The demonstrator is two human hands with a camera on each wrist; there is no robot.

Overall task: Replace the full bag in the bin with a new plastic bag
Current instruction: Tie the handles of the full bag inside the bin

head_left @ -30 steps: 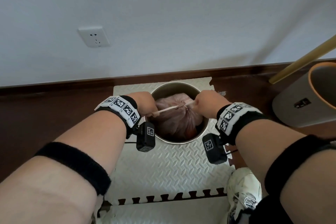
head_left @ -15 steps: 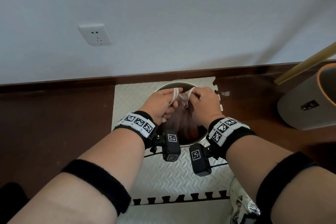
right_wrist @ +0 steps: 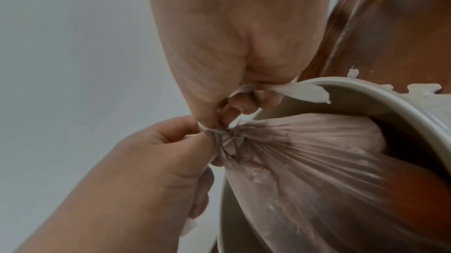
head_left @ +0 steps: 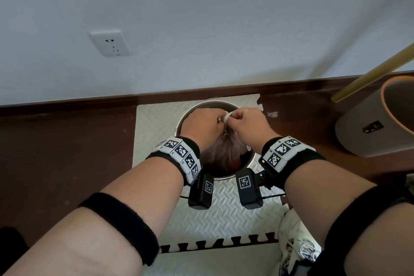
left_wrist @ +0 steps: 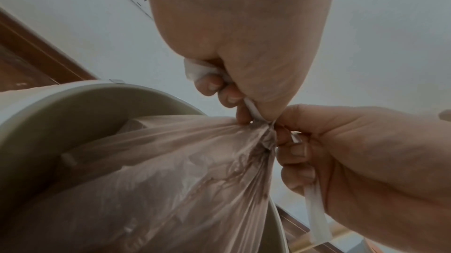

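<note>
Hands (head_left: 226, 124) x2 grip 1 bag's (head_left: 224, 152) drawstring (left_wrist: 317, 216).

Left hand (head_left: 205, 123): fingers curled, pinching the white drawstring (left_wrist: 197, 70). Right hand (head_left: 247, 124): fingers curled on the same drawstring. Knuckles nearly touching; both forearms extended forward.

Both hands come together over the bin (head_left: 251, 159): a second ago they were spread apart, pulling the white drawstring (head_left: 227, 117) taut across the bag (head_left: 226, 152). Now the left hand (head_left: 202, 125) and right hand (head_left: 249, 125) nearly touch at the bag's gathered neck, each gripping a drawstring end in curled fingers. The strap no longer spans the opening; it bunches between the knuckles. Forearms shift inward and forward.
</note>
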